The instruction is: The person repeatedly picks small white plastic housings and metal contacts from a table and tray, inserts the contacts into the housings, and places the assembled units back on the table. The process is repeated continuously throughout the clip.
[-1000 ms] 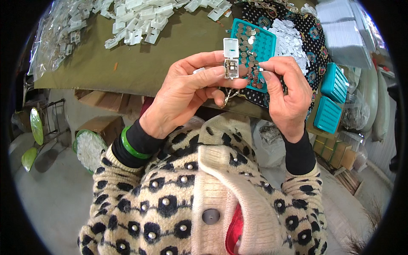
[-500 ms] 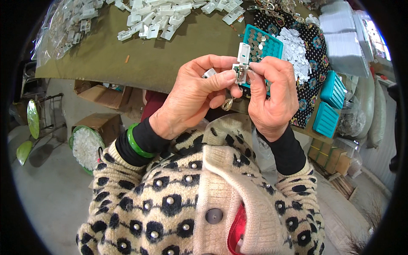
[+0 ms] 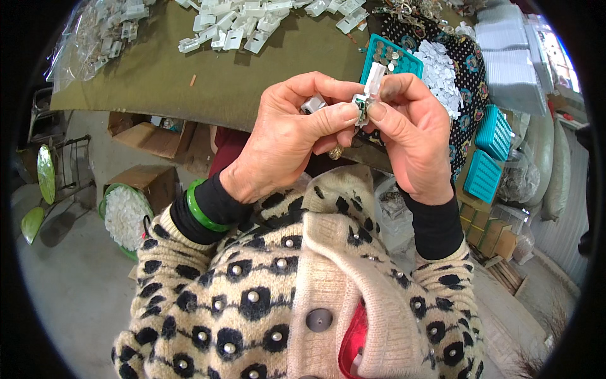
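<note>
White plastic part (image 3: 372, 82): a small oblong piece, pinched at its lower end between both hands, held in the air above the near edge of the surface (image 3: 189, 82).
Long axis: ran nearly upright in the view, tilted a little to the right; its free white end pointed up and away from the person, standing clear above the fingers.
Lower end: a small green and metal bit (image 3: 361, 112) showed just where the fingertips met; what it was could not be told.
Left hand (image 3: 287, 142): thumb and forefinger closed on the part's lower end from the left; another small white piece (image 3: 314, 103) was tucked behind its curled fingers.
Right hand (image 3: 413, 136): thumb and forefinger closed on the same lower end from the right, tips touching those of the left hand; remaining fingers curled loosely.
Green bangle (image 3: 201, 211): on the left wrist, at the edge of a black cuff.
Teal tray (image 3: 404, 60): just behind the fingers and the part's tip, holding small metal pieces.
White scraps (image 3: 445, 69): heaped to the right of that tray on a dotted dark cloth (image 3: 470, 95).
More teal trays (image 3: 489, 155): well to the right of the right hand.
Loose white parts (image 3: 233, 25): piled on the surface, well beyond the left hand.
Green basket of white pieces (image 3: 126, 218): on the floor, well left of the left wrist.
</note>
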The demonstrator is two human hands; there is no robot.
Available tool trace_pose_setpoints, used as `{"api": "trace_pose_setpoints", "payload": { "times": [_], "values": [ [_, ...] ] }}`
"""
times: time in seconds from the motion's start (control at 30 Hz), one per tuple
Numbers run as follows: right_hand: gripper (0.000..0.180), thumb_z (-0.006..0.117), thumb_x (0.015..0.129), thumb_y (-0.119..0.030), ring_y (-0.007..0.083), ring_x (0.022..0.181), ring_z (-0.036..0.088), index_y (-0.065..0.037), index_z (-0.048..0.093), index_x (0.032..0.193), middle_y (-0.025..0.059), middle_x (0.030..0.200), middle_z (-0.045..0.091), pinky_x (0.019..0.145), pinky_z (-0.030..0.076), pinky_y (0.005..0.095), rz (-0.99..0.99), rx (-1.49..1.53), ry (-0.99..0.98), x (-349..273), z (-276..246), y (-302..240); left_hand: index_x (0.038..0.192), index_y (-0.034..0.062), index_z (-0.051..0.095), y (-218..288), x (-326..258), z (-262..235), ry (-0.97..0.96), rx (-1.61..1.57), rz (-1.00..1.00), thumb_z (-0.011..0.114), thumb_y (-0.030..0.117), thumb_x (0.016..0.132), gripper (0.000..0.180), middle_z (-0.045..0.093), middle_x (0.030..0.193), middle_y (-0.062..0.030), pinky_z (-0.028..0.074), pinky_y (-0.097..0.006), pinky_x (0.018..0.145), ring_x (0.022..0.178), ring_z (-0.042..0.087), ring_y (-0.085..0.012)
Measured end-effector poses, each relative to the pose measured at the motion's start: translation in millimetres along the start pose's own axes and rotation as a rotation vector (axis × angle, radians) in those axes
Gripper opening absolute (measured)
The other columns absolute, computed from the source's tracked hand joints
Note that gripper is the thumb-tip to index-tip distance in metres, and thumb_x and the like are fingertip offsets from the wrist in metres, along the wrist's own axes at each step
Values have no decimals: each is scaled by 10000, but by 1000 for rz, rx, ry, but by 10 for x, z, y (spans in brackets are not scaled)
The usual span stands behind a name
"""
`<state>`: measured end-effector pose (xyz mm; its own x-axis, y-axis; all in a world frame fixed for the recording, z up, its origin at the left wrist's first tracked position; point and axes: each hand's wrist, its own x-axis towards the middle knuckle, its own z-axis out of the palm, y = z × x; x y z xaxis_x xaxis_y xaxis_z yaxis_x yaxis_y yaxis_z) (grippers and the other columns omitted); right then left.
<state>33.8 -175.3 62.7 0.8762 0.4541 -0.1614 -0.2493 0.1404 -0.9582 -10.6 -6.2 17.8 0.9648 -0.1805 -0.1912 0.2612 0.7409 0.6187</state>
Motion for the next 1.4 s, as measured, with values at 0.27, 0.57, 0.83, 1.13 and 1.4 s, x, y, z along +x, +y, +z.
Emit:
{"api": "trace_pose_setpoints", "payload": {
  "times": [0.27,0.57,0.83,1.13,1.4],
  "values": [
    [306,640,927,-37,105,886,583,11,473,1179,79,1030,593,736,497,239,-1,127,67,0,87,139,1057,14,637,9,-10,77,53,95,69,689,62,899,173,676,860,-43,435,-158,523,710,631,-66],
    [380,602,952,-40,113,951,634,46,505,1309,111,1095,658,796,543,240,-156,-127,51,120,-45,72,1057,28,613,-62,62,79,12,-8,34,658,82,925,149,677,942,-62,436,-175,518,772,672,-114],
    [320,693,884,-13,93,856,623,29,555,1170,67,973,642,755,527,220,-177,-116,159,86,-23,114,1188,3,595,34,79,58,-42,-38,-136,651,135,932,293,694,993,-122,446,-185,486,798,702,-168],
    [300,719,868,-33,96,813,590,12,560,1119,56,955,628,728,499,222,-313,-342,301,14,78,258,1120,-87,610,80,31,211,119,132,-99,620,22,895,250,698,933,-141,481,-216,490,783,708,-174],
    [273,711,869,-22,107,808,599,14,574,1104,63,938,631,720,501,233,-365,-374,319,22,104,348,1138,-33,633,21,-4,190,152,267,-75,614,44,912,240,691,927,-83,491,-221,495,807,696,-142]
  ]
}}
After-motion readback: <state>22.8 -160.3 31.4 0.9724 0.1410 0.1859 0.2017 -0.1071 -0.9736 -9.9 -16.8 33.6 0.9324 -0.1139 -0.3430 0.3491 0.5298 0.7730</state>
